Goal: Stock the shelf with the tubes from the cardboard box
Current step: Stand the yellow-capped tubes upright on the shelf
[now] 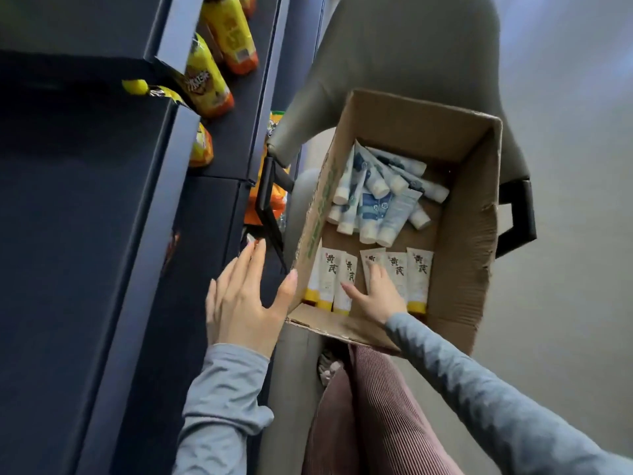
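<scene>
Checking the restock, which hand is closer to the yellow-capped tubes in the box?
Right. The right hand is inside the cardboard box, fingers on the yellow-capped tubes; the left hand is outside, by the box's left wall.

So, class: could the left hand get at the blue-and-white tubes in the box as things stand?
Probably yes. The left hand is open beside the open-topped cardboard box, and nothing covers the blue-and-white tubes. It need only clear the wall; the right hand rests on the yellow-capped tubes.
</scene>
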The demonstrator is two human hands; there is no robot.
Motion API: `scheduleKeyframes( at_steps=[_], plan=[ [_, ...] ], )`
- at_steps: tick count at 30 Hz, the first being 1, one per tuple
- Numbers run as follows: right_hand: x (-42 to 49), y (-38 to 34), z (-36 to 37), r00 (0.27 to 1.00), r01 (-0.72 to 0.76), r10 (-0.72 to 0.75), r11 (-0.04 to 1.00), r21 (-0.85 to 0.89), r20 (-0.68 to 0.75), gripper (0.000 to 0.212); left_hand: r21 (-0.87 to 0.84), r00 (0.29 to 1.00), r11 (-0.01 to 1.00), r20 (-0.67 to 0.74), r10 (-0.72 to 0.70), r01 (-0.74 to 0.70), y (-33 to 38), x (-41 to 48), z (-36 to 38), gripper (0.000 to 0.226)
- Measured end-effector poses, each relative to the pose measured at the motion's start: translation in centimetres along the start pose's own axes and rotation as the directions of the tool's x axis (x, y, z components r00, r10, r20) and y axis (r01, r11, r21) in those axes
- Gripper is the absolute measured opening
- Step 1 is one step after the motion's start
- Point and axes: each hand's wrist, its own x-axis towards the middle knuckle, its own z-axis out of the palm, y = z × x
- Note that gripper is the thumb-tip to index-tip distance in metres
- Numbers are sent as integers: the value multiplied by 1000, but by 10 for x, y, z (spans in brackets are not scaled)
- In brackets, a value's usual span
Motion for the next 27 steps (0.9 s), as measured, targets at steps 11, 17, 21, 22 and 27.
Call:
scheduleKeyframes(
  at_steps=[11,17,21,22,27],
  plan=[
    [57,20,63,929,-366,350,917,158,122,62,-13,996,999,83,36,-35,-10,17,38,84],
    [67,18,71,911,-411,398,898,157,111,72,-44,995,999,94,21,-17,-11,20,43,83],
    [69,17,71,901,-432,417,886,166,118,74,-61,994,998,104,26,-20,-9,21,45,81],
    [69,16,71,900,-435,420,883,178,116,74,-64,994,998,102,25,-19,-8,21,45,81],
    [72,10,68,918,-396,384,889,230,95,74,-94,996,996,89,9,-1,-7,21,42,79]
  ],
)
